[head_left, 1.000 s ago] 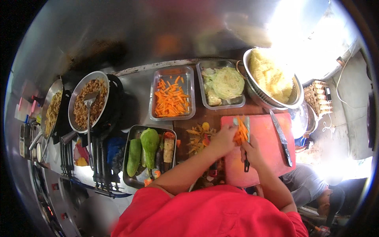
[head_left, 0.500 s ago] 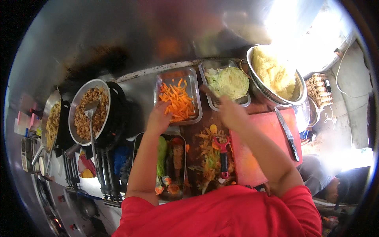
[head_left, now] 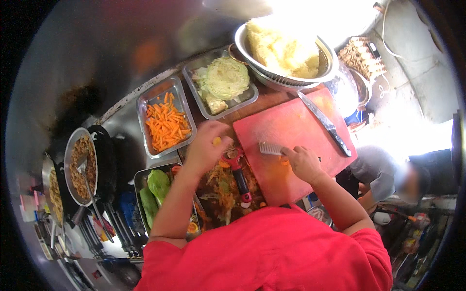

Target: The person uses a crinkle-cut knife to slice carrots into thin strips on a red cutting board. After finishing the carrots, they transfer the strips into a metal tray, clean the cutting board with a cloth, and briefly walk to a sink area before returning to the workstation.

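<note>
My left hand (head_left: 206,148) hovers at the left edge of the red cutting board (head_left: 296,126), its fingers pinching a small orange carrot piece (head_left: 217,141). On the board's near half, my right hand (head_left: 302,163) grips a crinkle cutter (head_left: 270,148) whose wavy metal blade points left. A steel tray of carrot sticks (head_left: 167,121) stands just beyond my left hand. Between my hands a red peeler (head_left: 238,170) lies on a heap of vegetable peelings (head_left: 224,190).
A long knife (head_left: 326,124) lies on the board's far right. Behind it stand a tray of cabbage (head_left: 224,80) and a metal colander of pale yellow shreds (head_left: 284,46). A tray of green vegetables (head_left: 155,190) and pans of fried food (head_left: 80,164) sit left. Another person (head_left: 388,175) is at right.
Half a second ago both hands reached over the carrot and cabbage trays. They have drawn back to the cutting board, the right one with the crinkle cutter, the left with a carrot piece.
</note>
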{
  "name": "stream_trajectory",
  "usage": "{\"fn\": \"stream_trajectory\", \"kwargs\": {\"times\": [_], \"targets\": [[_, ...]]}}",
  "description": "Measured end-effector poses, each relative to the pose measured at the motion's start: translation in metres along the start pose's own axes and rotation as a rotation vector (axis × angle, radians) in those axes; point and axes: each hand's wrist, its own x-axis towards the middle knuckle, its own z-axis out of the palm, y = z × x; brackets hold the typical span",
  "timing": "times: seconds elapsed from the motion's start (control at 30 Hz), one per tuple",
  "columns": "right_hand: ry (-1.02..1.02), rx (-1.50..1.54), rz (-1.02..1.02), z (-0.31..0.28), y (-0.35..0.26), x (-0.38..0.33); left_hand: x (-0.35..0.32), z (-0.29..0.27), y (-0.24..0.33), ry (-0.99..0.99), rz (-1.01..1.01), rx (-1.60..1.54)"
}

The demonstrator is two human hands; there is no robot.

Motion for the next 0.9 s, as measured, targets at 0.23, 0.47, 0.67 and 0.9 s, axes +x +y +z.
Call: {"fn": "stream_trajectory", "kwargs": {"times": [0.23, 0.47, 0.67, 0.9], "targets": [[0.182, 0.674, 0.425, 0.019, 0.056, -0.061, -0.024, 0.107, 0.044, -0.390, -0.026, 0.103], [0.002, 1.199, 0.425, 0.080, 0.024, -0.061, -0.031, 0.145, 0.074, -0.353, -0.080, 0.085], [-0.190, 1.403, 0.378, 0.033, -0.031, 0.011, -0.029, 0.126, 0.043, -0.055, -0.167, -0.049], [-0.080, 0.826, -0.148, -0.007, -0.109, 0.144, -0.011, 0.012, -0.017, 0.388, -0.194, -0.017]]}}
